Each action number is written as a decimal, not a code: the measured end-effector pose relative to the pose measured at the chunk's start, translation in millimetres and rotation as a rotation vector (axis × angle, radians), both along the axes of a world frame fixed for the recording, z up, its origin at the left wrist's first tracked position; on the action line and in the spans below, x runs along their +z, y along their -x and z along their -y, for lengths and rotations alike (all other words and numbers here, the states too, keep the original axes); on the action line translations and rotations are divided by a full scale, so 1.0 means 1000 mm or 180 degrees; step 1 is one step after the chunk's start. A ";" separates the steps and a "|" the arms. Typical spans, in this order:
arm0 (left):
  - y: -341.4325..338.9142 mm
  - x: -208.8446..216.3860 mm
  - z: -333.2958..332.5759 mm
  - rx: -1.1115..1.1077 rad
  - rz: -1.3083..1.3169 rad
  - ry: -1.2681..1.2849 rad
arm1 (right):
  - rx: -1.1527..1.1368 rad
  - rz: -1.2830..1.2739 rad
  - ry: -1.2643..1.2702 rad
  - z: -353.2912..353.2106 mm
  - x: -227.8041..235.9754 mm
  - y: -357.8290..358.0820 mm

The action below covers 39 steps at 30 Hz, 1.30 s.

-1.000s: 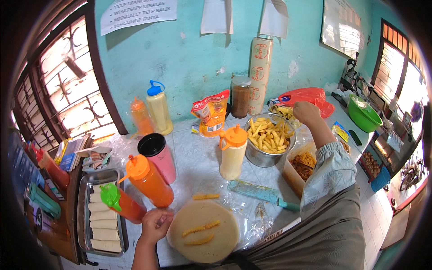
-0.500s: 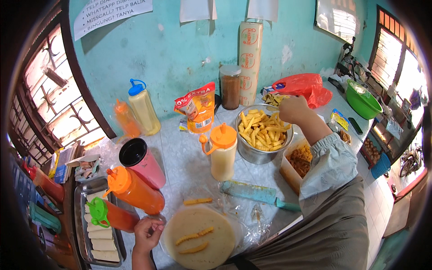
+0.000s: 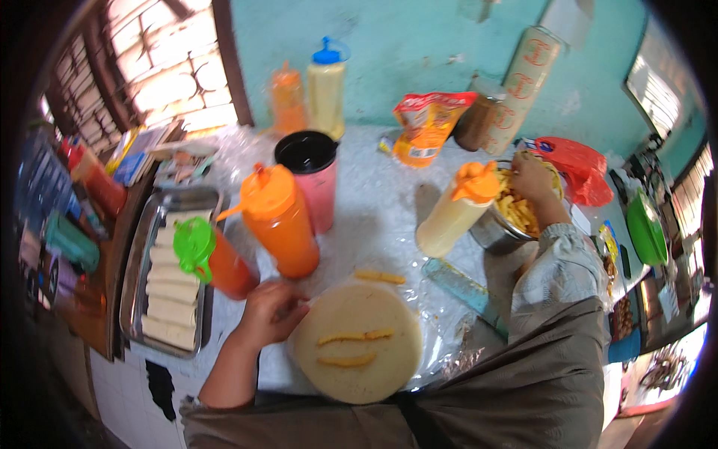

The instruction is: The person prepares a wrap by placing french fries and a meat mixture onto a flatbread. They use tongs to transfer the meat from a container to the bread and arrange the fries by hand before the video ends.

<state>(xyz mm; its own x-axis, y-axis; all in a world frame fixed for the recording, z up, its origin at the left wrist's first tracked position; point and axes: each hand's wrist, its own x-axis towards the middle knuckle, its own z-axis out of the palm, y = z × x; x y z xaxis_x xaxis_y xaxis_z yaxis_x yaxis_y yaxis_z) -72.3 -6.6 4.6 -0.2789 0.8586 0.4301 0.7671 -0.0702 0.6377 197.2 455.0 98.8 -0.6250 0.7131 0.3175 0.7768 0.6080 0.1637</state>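
Note:
A round flat wrap (image 3: 359,382) lies on the tabletop in front of me, with two french fries (image 3: 346,361) side by side on it. One more fry piece (image 3: 380,277) rests just beyond its far edge. My left hand (image 3: 271,310) is at the wrap's left edge, fingers loosely curled and apart from the thumb, nothing visible in them. Over at the right, my right hand (image 3: 532,179) reaches down into a metal bowl (image 3: 495,230) of french fries (image 3: 516,209); its fingertips are hidden and slightly blurred.
Sauce bottles, orange-capped (image 3: 280,221) and green-capped (image 3: 217,258), stand left beside a pink tumbler (image 3: 320,191). A tray of rolled wraps (image 3: 170,303) is farther left. A cream sauce bottle (image 3: 456,213) and a turquoise-handled tool (image 3: 464,292) lie between wrap and bowl.
The view has swung, so the table things appear shifted right. My right hand has lowered from above the bowl's far edge into it. The left hand's fingers have loosened beside the wrap.

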 end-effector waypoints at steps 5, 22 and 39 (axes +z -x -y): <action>0.000 0.008 0.002 -0.0105 -0.0101 0.0058 | 0.0033 -0.0111 0.0435 -0.017 -0.001 -0.008; -0.026 0.020 0.012 -0.0767 -0.0361 -0.0892 | 0.1276 -0.1882 0.2634 0.230 0.010 -0.061; -0.053 0.013 0.019 -0.1428 -0.0974 -0.0076 | 0.1801 -0.1556 0.1324 0.353 -0.090 -0.014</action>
